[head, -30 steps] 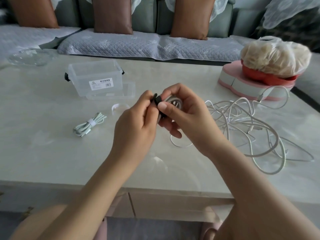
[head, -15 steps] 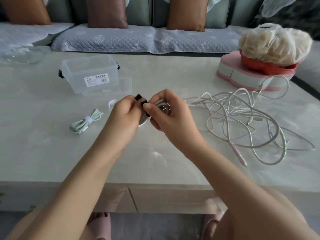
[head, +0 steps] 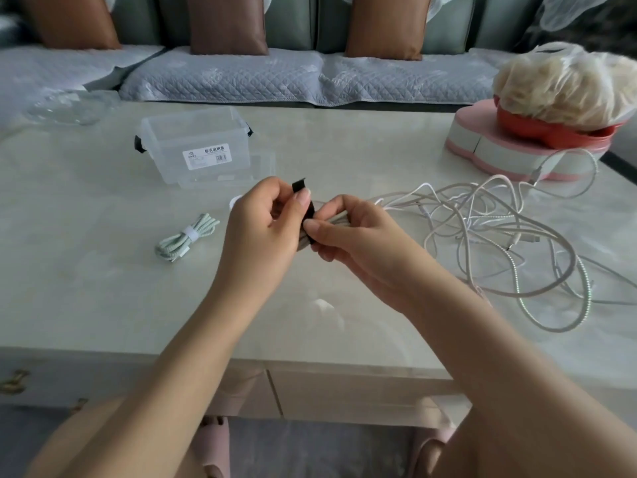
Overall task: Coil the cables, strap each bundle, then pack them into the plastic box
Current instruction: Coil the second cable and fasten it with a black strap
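My left hand [head: 262, 229] pinches a black strap [head: 303, 201] between thumb and fingers above the table's middle. My right hand [head: 355, 236] grips a coiled pale cable bundle [head: 336, 219], and the strap runs across that bundle where the two hands meet. A green-and-white cable bundle [head: 188, 238] with a white strap lies on the table to the left. The clear plastic box [head: 196, 146] with black latches stands open behind it, its lid [head: 262, 167] beside it. A tangle of loose white cables [head: 499, 236] spreads to the right.
A pink heart-shaped box [head: 510, 153] carrying a red bowl and a bagged pale heap [head: 565, 88] stands at the back right. A clear glass dish [head: 65, 108] sits at the back left. A small white strap [head: 236, 201] peeks out behind my left hand. A sofa lies beyond the table.
Both hands have shifted slightly with the bundle. The black strap now stands up higher from my left thumb and lies across the coil; the camera tilted a little.
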Tool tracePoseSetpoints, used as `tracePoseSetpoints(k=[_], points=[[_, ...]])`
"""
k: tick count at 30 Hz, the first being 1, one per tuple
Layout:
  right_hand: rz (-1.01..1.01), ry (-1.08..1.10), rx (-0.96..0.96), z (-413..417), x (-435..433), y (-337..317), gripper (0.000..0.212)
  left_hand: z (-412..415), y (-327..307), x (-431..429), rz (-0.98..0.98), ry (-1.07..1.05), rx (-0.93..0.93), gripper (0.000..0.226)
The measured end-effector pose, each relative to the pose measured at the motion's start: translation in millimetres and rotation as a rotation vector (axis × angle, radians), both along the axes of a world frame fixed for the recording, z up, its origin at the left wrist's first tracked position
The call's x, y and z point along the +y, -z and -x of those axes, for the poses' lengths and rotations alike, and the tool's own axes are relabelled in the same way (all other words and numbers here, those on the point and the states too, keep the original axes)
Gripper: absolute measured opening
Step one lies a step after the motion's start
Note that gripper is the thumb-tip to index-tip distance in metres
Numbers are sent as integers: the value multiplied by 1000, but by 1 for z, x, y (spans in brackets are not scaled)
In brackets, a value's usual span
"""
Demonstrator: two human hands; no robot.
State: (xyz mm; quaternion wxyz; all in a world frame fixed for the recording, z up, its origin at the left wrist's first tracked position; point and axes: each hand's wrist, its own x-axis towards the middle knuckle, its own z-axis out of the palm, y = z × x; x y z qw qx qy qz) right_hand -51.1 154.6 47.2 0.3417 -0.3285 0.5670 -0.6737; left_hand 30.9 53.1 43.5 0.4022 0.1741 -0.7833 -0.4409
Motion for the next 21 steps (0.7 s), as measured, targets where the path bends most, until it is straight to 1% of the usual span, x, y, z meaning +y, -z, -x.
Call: tracePoseSetpoints(k=[3, 7, 12, 14, 17, 18, 20, 21], points=[[35, 52, -69, -3, -2, -1, 21, 0, -3, -1, -35, 32, -8, 26], [47, 100, -114, -6, -3, -2, 26, 1, -4, 0, -35, 41, -27, 27], [38, 132, -71, -6, -3, -6, 27, 1, -8, 2, -57, 51, -13, 27], [37, 166, -17, -7, -3, -6, 26, 1, -9, 3, -92, 51, -1, 28], [26, 236, 98, -6, -3, -4, 17, 2, -8, 4, -229, 79, -18, 29], [27, 258, 117, -5, -3, -4, 15, 3, -9, 4, -296, 102, -33, 24], [42, 288, 138, -2, -1, -3, 17, 3, -10, 4, -436, 191, -62, 8], [49, 294, 155, -1, 0, -3, 18, 3, -11, 4, -495, 233, -76, 8]])
